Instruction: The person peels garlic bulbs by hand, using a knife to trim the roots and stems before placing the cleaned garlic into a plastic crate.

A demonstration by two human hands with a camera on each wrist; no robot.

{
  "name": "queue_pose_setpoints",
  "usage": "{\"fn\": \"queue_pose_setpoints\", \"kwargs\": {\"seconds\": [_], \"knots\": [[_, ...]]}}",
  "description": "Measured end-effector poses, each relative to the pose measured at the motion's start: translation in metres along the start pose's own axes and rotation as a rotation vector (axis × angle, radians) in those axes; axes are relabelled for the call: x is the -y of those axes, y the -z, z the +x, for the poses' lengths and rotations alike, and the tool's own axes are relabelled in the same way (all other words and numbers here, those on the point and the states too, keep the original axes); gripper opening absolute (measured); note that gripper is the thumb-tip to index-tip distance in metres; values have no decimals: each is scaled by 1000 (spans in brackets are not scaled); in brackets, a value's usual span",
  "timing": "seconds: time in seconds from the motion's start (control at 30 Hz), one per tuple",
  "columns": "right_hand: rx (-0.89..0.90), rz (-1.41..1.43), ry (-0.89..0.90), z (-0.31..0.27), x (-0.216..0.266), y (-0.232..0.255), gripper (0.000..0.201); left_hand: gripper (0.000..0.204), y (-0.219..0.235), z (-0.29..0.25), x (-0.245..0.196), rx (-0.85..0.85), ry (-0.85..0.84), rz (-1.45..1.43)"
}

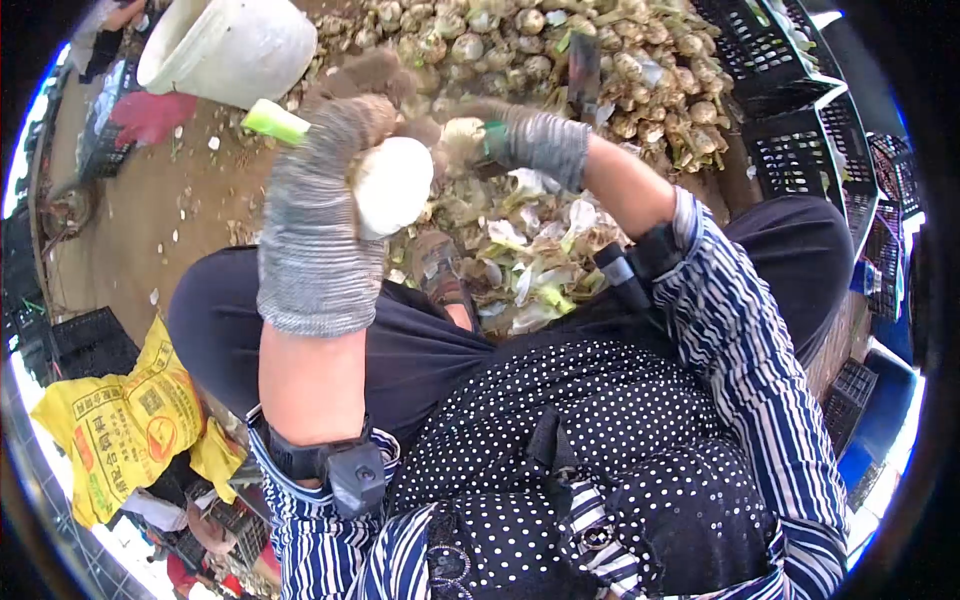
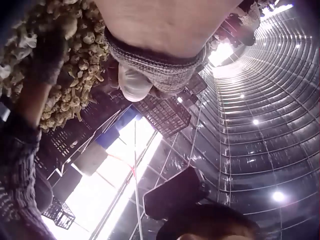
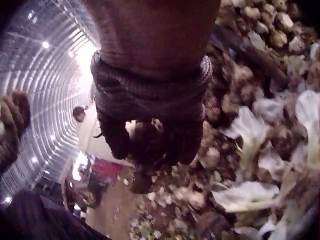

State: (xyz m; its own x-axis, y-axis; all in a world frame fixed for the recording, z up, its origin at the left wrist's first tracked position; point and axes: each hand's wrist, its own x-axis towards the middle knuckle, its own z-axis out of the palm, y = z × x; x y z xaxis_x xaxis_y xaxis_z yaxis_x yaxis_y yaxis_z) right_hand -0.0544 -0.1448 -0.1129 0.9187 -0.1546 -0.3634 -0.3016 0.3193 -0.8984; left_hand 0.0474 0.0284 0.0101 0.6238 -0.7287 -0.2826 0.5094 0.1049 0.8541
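The left hand [image 1: 335,150], in a grey knitted glove, grips a large white bulb [image 1: 395,188]; a cut green stem [image 1: 276,122] sticks out on the hand's other side. In the left wrist view the white bulb [image 2: 134,85] shows below the glove [image 2: 157,67]. Close beside it, the gloved right hand [image 1: 530,140] has its fingers curled round a smaller brownish bulb [image 1: 462,142], with a bit of green [image 1: 495,142] at the palm. The right wrist view shows the right hand [image 3: 150,115] with that bulb [image 3: 145,142] dark between its fingers.
A heap of bulbs [image 1: 630,75] lies beyond the hands, with white and green peelings [image 1: 540,240] nearer the body. A white bucket [image 1: 235,55] stands back left. Black crates [image 1: 790,160] line the right; a yellow sack [image 1: 135,425] lies at left.
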Motion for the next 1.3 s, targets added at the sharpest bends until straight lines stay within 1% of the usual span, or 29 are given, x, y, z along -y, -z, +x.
{"fn": "queue_pose_setpoints", "kwargs": {"seconds": [0.07,0.1,0.13,0.2,0.23,0.27,0.33,0.37,0.4,0.47,0.53,0.57,0.6,0.67,0.7,0.73,0.8,0.83,0.87,0.9,0.93,1.0,1.03,1.07,1.1,1.13,1.2,1.23,1.3], "knots": [[18,-91,110,-17,39,-2,56,30,-1,8,5,-45,48,122],[-8,-301,121,-31,62,-4,58,31,-5,15,7,-90,70,176],[17,-290,92,-55,89,-9,61,37,-9,18,12,6,18,165],[22,-532,326,-70,93,-2,57,44,-8,34,28,209,-22,384],[16,-406,170,-98,114,-15,59,44,-14,38,29,440,73,290],[26,-377,164,-102,108,-13,56,47,-18,28,36,333,157,321],[-63,-551,348,-120,102,-13,55,51,-37,17,36,493,113,263],[-96,-527,437,-123,92,-10,57,53,-43,10,33,503,159,240],[-279,-765,444,-129,90,-13,62,53,-42,11,34,515,159,243],[-369,-459,401,-135,77,-18,63,55,-39,14,31,535,282,214],[-495,-529,238,-146,75,-22,57,56,-45,13,33,527,268,236],[-514,-539,205,-148,75,-23,50,57,-49,14,37,544,250,236],[-527,-537,205,-150,77,-21,50,57,-53,15,39,560,233,235],[-467,-450,-45,-152,80,-16,38,57,-56,16,40,569,243,258],[-502,-540,-24,-151,75,-17,32,58,-57,20,44,583,204,248],[-508,-535,-26,-151,69,-15,32,59,-58,25,47,597,164,237],[-473,-576,149,-153,60,-10,32,61,-59,31,52,600,161,220],[-466,-561,262,-155,60,-12,29,57,-59,34,56,558,166,155],[-467,-556,261,-158,62,-12,29,53,-59,37,57,514,172,90],[-406,-408,143,-162,66,-12,28,51,-55,42,54,548,250,38],[-343,-261,27,-166,71,-14,28,50,-54,39,48,414,209,80],[-345,-291,18,-167,75,-8,34,51,-63,30,39,347,207,-7],[-421,-380,25,-163,73,-5,39,51,-64,29,40,348,209,-7],[-497,-468,29,-159,69,-1,44,51,-64,28,42,447,246,11],[-513,-690,285,-156,58,6,49,51,-63,28,44,543,283,28],[-510,-688,280,-154,59,3,49,51,-65,25,45,508,313,76],[-404,-511,79,-148,63,-4,29,60,-62,21,42,503,347,241],[-443,-637,122,-147,63,-8,25,60,-61,19,40,499,348,239],[-412,-683,155,-151,70,-13,25,62,-61,15,39,515,344,135]]}}
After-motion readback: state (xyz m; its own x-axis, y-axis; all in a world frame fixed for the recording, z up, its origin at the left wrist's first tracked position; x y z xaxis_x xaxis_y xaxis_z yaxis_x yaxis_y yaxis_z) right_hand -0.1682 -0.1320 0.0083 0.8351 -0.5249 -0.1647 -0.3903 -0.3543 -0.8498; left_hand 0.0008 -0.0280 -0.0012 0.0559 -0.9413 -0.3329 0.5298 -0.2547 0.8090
